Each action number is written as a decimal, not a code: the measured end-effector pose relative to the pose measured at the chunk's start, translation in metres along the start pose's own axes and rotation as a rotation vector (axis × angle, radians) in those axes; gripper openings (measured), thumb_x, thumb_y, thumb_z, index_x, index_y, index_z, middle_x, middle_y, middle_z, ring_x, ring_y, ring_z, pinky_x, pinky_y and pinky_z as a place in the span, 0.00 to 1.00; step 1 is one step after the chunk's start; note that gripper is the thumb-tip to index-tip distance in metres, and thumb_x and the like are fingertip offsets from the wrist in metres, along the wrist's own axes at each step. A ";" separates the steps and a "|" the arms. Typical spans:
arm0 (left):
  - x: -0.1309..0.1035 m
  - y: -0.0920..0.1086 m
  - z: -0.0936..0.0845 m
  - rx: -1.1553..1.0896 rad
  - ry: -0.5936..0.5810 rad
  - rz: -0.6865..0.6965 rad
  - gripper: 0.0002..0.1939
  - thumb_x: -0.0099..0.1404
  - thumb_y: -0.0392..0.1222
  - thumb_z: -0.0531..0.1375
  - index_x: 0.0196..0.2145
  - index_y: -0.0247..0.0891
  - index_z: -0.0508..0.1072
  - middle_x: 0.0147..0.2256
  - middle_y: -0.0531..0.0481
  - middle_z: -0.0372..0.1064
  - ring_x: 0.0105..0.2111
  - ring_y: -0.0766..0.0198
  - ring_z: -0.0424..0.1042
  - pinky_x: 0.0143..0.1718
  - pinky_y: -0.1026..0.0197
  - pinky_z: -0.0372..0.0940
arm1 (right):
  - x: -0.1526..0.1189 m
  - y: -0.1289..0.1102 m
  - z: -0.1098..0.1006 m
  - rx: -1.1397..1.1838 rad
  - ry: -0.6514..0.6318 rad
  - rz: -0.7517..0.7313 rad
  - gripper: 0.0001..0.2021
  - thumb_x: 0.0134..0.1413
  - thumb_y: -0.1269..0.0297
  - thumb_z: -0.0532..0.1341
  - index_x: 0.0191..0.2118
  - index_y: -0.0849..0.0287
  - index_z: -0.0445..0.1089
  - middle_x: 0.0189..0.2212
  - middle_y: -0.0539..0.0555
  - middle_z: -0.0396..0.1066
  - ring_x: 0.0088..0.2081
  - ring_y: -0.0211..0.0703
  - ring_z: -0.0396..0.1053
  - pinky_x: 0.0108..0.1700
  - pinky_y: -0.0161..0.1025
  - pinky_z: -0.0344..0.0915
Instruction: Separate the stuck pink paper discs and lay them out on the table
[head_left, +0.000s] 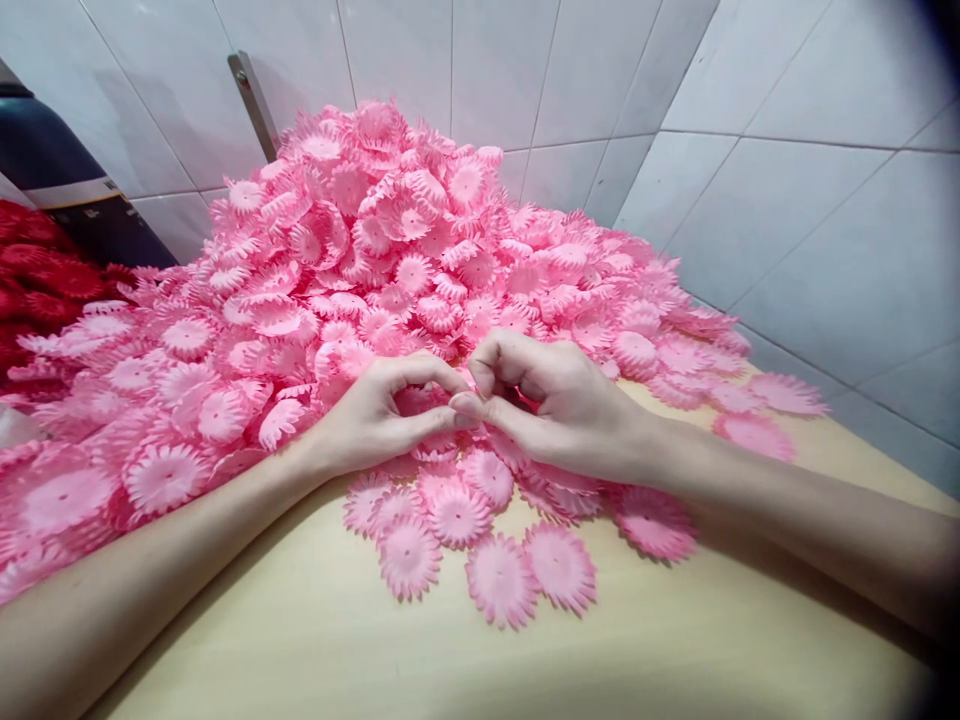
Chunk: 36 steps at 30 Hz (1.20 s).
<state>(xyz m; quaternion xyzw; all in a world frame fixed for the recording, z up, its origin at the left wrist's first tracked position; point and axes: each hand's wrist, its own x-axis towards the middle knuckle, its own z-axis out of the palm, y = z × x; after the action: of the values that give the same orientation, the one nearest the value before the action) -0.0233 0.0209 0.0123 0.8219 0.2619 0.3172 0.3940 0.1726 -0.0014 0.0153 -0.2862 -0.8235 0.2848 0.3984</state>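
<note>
My left hand [390, 410] and my right hand [544, 400] meet at their fingertips above the front of a large heap of pink petal discs [412, 270]. Thumb and index finger of each hand curve toward each other in a pinch. Whatever lies between the fingertips is too small or hidden to name. Round, fringed pink discs with a tiny centre hole lie loose just below the hands, among them a flat one [501, 580] near the table's front.
The heap spreads over a pale wooden table [337, 640] against a tiled wall [495, 70]. Red petals [45, 270] and a dark blue cylindrical object [67, 160] are at the left. A metal strip [253, 105] leans behind the heap.
</note>
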 end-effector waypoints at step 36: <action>0.001 0.003 0.002 0.066 0.013 -0.033 0.07 0.61 0.40 0.61 0.33 0.33 0.73 0.31 0.48 0.72 0.33 0.64 0.70 0.36 0.63 0.65 | 0.001 -0.002 -0.002 0.051 -0.053 0.107 0.04 0.59 0.67 0.57 0.38 0.60 0.60 0.23 0.48 0.66 0.24 0.33 0.61 0.25 0.33 0.58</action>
<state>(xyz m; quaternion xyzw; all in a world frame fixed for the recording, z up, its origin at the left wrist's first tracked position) -0.0203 0.0192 0.0139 0.8279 0.2883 0.3072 0.3703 0.1726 -0.0016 0.0184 -0.3120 -0.8098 0.3338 0.3681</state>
